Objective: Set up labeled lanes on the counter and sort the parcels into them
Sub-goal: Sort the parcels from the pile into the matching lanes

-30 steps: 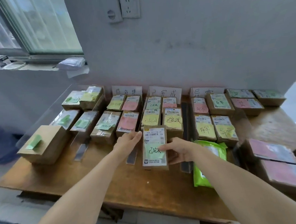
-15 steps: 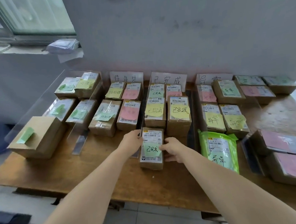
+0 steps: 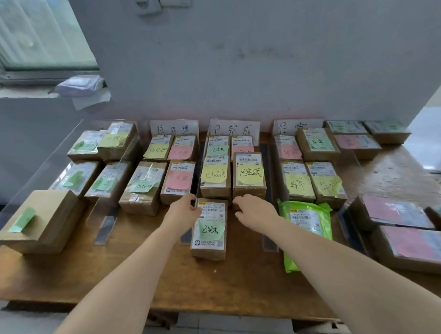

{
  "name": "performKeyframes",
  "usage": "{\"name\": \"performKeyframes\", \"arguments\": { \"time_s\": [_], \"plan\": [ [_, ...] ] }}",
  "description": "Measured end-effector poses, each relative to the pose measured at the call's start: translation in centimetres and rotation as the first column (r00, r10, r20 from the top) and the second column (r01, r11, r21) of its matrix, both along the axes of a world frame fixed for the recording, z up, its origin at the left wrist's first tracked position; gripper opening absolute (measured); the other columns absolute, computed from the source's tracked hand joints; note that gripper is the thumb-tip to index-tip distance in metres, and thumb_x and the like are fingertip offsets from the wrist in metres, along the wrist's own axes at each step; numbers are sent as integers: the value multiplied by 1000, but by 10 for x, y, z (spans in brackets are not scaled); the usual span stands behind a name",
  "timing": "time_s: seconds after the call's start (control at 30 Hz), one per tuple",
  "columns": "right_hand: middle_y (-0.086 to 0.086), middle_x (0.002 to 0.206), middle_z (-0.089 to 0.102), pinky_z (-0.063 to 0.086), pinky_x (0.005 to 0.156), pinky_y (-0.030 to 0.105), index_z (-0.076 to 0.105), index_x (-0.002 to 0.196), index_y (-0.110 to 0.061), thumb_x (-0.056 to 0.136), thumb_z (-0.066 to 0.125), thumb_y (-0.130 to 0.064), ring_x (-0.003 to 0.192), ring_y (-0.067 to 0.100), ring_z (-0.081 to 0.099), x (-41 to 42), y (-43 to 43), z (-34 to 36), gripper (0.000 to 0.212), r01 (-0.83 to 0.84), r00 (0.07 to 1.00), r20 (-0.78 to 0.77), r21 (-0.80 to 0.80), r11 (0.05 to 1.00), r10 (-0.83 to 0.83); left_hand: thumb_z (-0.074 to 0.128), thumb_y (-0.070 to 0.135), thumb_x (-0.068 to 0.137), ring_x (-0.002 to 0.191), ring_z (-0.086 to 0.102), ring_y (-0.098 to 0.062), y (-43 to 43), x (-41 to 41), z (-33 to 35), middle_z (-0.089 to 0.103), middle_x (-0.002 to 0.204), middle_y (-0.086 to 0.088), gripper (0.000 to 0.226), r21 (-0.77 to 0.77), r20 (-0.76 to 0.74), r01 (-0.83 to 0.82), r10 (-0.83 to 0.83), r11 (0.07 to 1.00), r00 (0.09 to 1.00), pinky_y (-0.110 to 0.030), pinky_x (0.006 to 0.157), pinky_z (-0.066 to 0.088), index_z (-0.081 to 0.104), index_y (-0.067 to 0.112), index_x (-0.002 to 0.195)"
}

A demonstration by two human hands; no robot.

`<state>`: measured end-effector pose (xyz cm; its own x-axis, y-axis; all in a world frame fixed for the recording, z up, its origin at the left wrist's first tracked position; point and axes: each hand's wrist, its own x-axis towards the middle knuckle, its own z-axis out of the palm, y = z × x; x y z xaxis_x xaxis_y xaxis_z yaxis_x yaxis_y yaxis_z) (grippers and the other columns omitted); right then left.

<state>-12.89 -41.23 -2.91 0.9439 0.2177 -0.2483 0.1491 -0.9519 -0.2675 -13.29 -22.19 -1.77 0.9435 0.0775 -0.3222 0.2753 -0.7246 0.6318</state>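
On the parcel (image 3: 209, 245), green note (image 3: 211, 229) "已完成"

Wooden tabletop (image 3: 247, 281), rows of cardboard parcels (image 3: 144, 197) with coloured sticky notes (image 3: 251, 174), three handwritten cards (image 3: 234, 130) standing at the wall, dark strips (image 3: 265, 164) between rows, green mailer bag (image 3: 305, 221) right, larger box (image 3: 40, 221) left.

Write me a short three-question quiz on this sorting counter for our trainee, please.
1. What colour is the note on the front parcel that the left hand touches? A pink, B green, C yellow.
2. True or false: the right hand holds the green bag.
3. How many parcels lie in the lane under the middle sign?
Key: 1 B; 2 false; 3 five.
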Motion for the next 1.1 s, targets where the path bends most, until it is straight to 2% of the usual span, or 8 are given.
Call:
{"name": "performKeyframes", "arguments": {
  "time_s": [0.07, 0.2, 0.3, 0.43, 0.6, 0.77, 0.87, 1.1],
  "plan": [
    [8, 127, 53, 52, 86, 42, 48, 135, -18, 100, 43, -27, 113, 29, 55, -2, -11, 9, 36, -81, 994, 64, -107, 991, 88, 56, 20, 94, 88, 56, -15, -7, -1, 8, 61, 118, -6, 44, 59, 44, 5, -8, 998, 999, -29, 73, 50, 43, 21, 137],
    [7, 127, 54, 46, 86, 41, 50, 133, -19, 100, 43, -31, 117, 30, 53, -6, -35, 30, 36, -187, 955, 176, -275, 943, 240, 52, 22, 95, 93, 59, -17, -26, -6, 26, 62, 108, -1, 33, 172, 129, 53, -76, 984, 989, -31, 78, 50, 51, 18, 128],
    [7, 126, 56, 45, 90, 43, 52, 131, -19, 99, 43, -33, 118, 30, 52, -9, -61, 45, 36, -185, 935, 233, -324, 928, 268, 50, 24, 95, 93, 61, -16, -50, -11, 39, 64, 107, 1, 24, 243, 141, 100, -137, 965, 981, -35, 82, 53, 56, 22, 118],
    [7, 126, 56, 43, 96, 45, 51, 132, -20, 99, 43, -33, 119, 30, 52, -15, -116, 62, 36, -154, 942, 245, -297, 942, 231, 46, 26, 96, 96, 60, -17, -105, -17, 54, 64, 110, 2, 23, 311, 155, 189, -246, 931, 957, -32, 80, 52, 55, 23, 117],
    [6, 127, 56, 42, 94, 44, 53, 129, -23, 97, 45, -31, 118, 30, 52, -27, -223, 75, 34, -76, 944, 289, -274, 959, 157, 47, 28, 96, 106, 57, -18, -212, -16, 71, 63, 117, 2, 27, 326, 180, 318, -389, 890, 903, -35, 89, 49, 57, 23, 121],
    [5, 123, 57, 42, 93, 43, 55, 124, -22, 98, 43, -26, 120, 30, 51, -52, -330, 81, 29, 28, 953, 299, -251, 968, 49, 45, 29, 95, 101, 58, -16, -334, -22, 72, 61, 110, 5, 29, 343, 193, 420, -501, 840, 843, -31, 79, 48, 57, 26, 121],
    [6, 120, 58, 43, 93, 42, 56, 119, -20, 97, 45, -23, 121, 31, 51, -64, -382, 76, 24, 97, 958, 286, -232, 968, -27, 48, 32, 94, 98, 59, -14, -391, -25, 67, 63, 108, 6, 26, 356, 218, 465, -556, 810, 802, -33, 82, 52, 58, 28, 118],
    [4, 125, 56, 40, 97, 39, 54, 128, -20, 99, 45, -27, 120, 29, 51, -55, -444, 66, 31, 121, 968, 242, -192, 974, -72, 48, 32, 95, 94, 56, -9, -448, -3, 56, 61, 110, 7, 27, 386, 225, 538, -643, 749, 732, -28, 77, 49, 57, 27, 120]
  ]
}}
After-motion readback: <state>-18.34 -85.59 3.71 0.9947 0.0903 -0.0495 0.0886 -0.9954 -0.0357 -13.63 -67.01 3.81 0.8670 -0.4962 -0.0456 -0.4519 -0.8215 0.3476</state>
